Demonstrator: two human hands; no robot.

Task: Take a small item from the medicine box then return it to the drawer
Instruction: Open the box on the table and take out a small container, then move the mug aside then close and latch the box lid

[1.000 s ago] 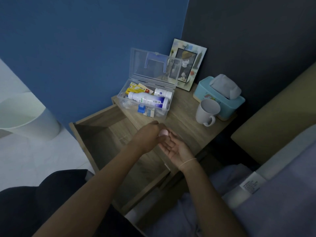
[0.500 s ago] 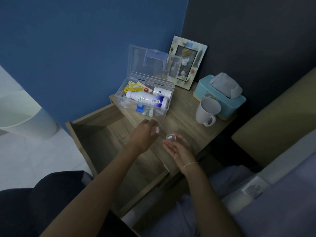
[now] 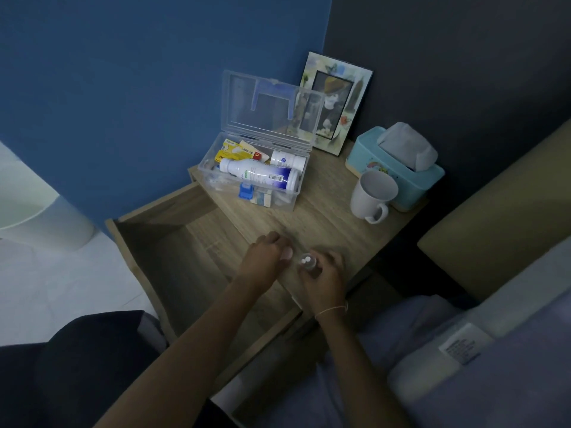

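At the six o'clock edge of the bench [image 3: 324, 211], the right hand [image 3: 324, 274] has its fingers wrapped around a small clear container [image 3: 306, 262] with two white tablets [image 3: 305, 260] showing at its top; the container stands roughly upright, just over the corner where the bench meets the open drawer [image 3: 173, 257]. The left hand [image 3: 267, 257] sits at the container's nine o'clock, just beside it, with its fingers curled in narrow around something pale pink [image 3: 288, 253], possibly the container's cap, though the dim light leaves that unclear. The drawer is pulled out toward seven o'clock and the left forearm crosses above it. The medicine box [image 3: 256, 177] is at twelve o'clock from the hands, well apart from them, its clear lid [image 3: 268, 109] standing open against the blue wall. Inside it a white bottle [image 3: 259, 177] lies on its side, with a yellow packet [image 3: 238, 152] behind it. At two o'clock from the hands a white mug [image 3: 372, 196] stands upright, just beside a blue tissue box [image 3: 395, 168]. A picture frame [image 3: 336, 103] leans against the dark wall behind the box's lid.
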